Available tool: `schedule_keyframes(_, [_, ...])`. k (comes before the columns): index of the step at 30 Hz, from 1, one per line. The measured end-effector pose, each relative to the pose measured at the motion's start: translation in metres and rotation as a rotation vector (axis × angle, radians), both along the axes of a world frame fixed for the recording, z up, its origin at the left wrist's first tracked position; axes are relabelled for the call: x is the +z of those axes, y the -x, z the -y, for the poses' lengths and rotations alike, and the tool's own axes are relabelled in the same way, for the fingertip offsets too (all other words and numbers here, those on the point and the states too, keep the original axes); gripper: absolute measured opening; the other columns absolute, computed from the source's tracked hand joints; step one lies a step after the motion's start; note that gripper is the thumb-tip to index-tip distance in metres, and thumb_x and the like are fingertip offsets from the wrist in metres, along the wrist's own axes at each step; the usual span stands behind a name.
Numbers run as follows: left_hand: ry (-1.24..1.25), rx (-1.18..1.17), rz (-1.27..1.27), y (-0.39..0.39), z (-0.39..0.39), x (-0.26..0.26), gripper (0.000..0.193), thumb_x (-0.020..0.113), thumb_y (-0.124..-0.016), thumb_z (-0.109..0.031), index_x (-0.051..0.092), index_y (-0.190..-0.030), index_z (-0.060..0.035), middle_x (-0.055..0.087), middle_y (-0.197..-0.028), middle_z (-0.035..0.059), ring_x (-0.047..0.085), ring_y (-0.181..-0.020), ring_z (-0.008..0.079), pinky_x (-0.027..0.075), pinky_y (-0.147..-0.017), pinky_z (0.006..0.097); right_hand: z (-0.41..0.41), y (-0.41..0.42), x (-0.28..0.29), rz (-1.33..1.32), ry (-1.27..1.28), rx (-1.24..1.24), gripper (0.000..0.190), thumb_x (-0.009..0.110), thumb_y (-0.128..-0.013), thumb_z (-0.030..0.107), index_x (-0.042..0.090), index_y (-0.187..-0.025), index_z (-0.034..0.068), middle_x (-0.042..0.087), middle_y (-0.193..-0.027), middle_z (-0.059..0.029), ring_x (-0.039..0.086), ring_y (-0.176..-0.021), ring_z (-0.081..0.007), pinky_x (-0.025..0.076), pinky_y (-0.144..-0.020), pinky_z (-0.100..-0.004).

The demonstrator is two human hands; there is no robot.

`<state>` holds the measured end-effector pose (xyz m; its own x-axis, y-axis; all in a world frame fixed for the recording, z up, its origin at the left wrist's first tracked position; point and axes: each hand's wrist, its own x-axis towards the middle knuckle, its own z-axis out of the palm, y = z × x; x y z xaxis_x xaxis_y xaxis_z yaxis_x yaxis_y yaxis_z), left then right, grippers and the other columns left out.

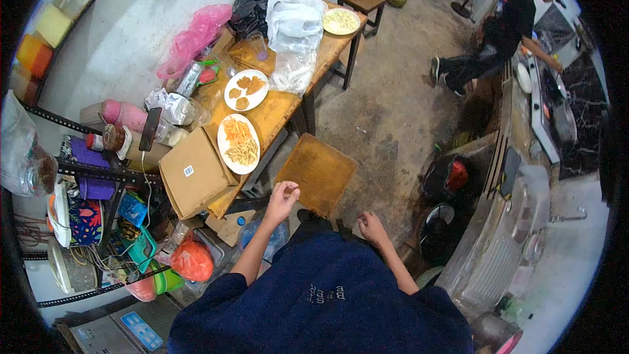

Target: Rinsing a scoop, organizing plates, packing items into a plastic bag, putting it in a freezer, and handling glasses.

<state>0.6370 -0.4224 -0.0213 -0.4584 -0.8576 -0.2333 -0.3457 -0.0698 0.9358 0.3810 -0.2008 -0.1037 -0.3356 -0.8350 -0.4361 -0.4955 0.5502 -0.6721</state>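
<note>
My left hand [282, 201] is raised beside the wooden table [280, 113], fingers loosely bent and nothing seen in them. Just beyond it is a square wooden stool [317, 174]. To the right, my right hand [372, 227] hangs over the floor, its fingers slightly curled and no object visible in it. Near the table's edge lies an oval white plate [222, 145] bearing orange shreds [236, 131] and pale strips [243, 151]. Farther back, another white plate [232, 106] holds browned pieces of food [251, 85]. A cardboard box [196, 172] stands at the table's near end.
A plate of pale shredded food [341, 20] sits at the table's far end by white plastic bags [296, 19]. Metal shelving [88, 169] with household goods runs along the left. At right are a sink [533, 196] and stove [543, 108], where another person [506, 24] stands.
</note>
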Motion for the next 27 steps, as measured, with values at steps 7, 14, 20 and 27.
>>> schedule_keyframes(7, [-0.122,0.247,-0.101,-0.011,0.028,0.019,0.019,0.059,-0.094,-0.015,0.057,-0.106,-0.0005,0.055,-0.102,0.0071,0.061,-0.084,0.0144,0.051,-0.073,0.0273,0.194,0.053,0.037,0.11,0.198,0.277,0.033,0.058,-0.088,0.023,0.057,-0.113,0.001,0.063,-0.102,-0.0236,0.061,-0.095,-0.0397,0.049,-0.081,-0.0437])
schedule_keyframes(14, [-0.185,0.562,-0.033,-0.016,0.015,0.007,0.018,0.057,-0.096,-0.02,0.057,-0.103,-0.0027,0.059,-0.087,0.0009,0.057,-0.073,0.0098,0.047,-0.065,0.0238,0.423,0.11,0.04,0.529,0.119,0.18,0.042,0.063,-0.09,0.027,0.052,-0.123,0.003,0.065,-0.097,-0.012,0.067,-0.082,-0.021,0.053,-0.064,-0.0361])
schedule_keyframes(20, [-0.256,0.873,0.003,0.039,0.012,0.022,0.019,0.056,-0.096,-0.019,0.058,-0.106,-0.0032,0.062,-0.096,0.0038,0.062,-0.079,0.013,0.049,-0.069,0.025,0.605,0.146,-0.031,0.617,0.185,-0.115,0.055,0.064,-0.087,0.018,0.037,-0.13,0.001,0.062,-0.099,-0.0157,0.065,-0.082,-0.0253,0.054,-0.064,-0.036])
schedule_keyframes(27, [-0.472,1.058,-0.063,0.104,0.003,0.023,0.028,0.055,-0.097,-0.028,0.058,-0.111,-0.0046,0.062,-0.103,0.0057,0.064,-0.084,0.0167,0.05,-0.075,0.029,0.67,0.123,-0.074,0.055,0.211,-0.091,0.048,0.073,-0.076,0.023,0.055,-0.113,-0.002,0.065,-0.091,-0.019,0.065,-0.087,-0.0301,0.05,-0.078,-0.0414])
